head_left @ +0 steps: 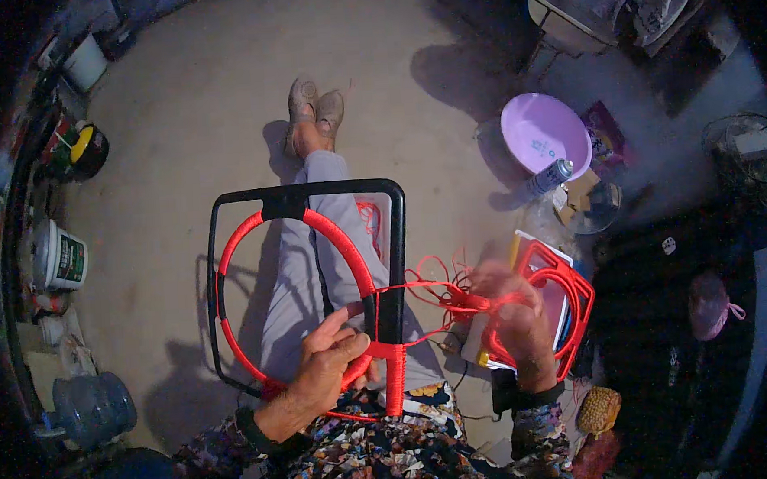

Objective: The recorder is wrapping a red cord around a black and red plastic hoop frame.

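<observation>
A black rectangular frame with a round ring inside rests upon my lap. Red cord wraps most of the ring and the lower part of the frame's right bar. My left hand grips the ring low on its right side, the thumb by the wrapped cord; some of its fingers are hidden. To the right, my right hand is smeared by motion and holds a loose bundle of red cord. Strands run from that bundle to the frame's right bar.
Beside my right hand lies a red-wrapped frame on a stack. Farther right are a purple basin, a spray can and a black surface. White buckets and a water jug line the left. My legs stretch ahead.
</observation>
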The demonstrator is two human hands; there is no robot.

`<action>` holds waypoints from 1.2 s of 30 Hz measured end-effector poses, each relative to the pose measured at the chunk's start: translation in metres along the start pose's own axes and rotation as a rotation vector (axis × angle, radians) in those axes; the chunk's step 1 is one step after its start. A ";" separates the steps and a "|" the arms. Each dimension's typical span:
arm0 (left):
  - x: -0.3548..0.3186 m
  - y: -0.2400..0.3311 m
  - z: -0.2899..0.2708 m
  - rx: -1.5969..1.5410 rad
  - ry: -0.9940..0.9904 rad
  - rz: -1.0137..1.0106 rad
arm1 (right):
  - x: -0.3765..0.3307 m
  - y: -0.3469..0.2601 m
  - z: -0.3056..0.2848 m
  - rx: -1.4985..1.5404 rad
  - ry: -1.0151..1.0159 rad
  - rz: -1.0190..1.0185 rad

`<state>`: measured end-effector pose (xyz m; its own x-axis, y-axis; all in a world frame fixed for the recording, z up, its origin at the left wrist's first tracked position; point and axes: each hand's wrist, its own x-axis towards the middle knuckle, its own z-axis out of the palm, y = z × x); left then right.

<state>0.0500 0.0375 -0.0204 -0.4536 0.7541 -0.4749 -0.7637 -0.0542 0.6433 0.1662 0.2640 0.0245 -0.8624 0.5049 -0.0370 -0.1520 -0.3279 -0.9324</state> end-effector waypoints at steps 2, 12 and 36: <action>0.000 0.000 0.001 0.008 -0.001 0.007 | 0.001 0.001 0.012 0.092 0.040 -0.076; -0.002 -0.001 -0.006 0.009 -0.078 0.026 | -0.058 -0.029 -0.081 0.102 0.680 0.213; 0.003 -0.014 -0.013 -0.117 -0.026 -0.037 | -0.068 0.043 0.034 -0.217 0.054 0.509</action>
<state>0.0532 0.0316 -0.0387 -0.4134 0.7735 -0.4803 -0.8286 -0.1009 0.5507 0.2023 0.1883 -0.0007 -0.7741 0.3682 -0.5149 0.3849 -0.3720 -0.8447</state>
